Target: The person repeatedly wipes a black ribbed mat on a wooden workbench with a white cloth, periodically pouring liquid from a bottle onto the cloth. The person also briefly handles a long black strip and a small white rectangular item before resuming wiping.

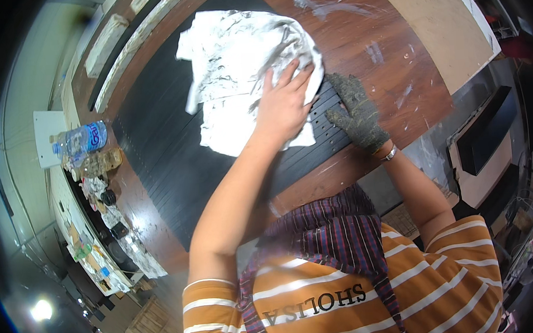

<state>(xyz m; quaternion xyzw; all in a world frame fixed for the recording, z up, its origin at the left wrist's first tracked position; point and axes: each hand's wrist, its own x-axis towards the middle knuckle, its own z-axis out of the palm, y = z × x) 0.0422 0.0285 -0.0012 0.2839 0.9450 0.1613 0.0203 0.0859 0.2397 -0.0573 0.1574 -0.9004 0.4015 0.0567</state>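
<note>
A black slatted panel [154, 123] with small holes along its right end lies across the brown wood-grain tabletop [407, 80]. Spread over its middle is a crumpled white cloth [228, 68] with dark smudges. My left hand [285, 106], bare, presses flat on the cloth's right part with fingers apart and dark-stained tips. In a dark grey knit work glove, my right hand [357, 113] rests at the panel's right edge, thumb apart from the fingers. Part of the panel is hidden under the cloth and my left arm.
A clear plastic bottle [84, 138] lies at the table's left edge, beside a second bottle [99, 163] with brownish contents. Pale, rough-edged strips [136, 51] lie at the upper left. A tan board [441, 23] adjoins the upper right. A black box-like piece [486, 130] stands at right.
</note>
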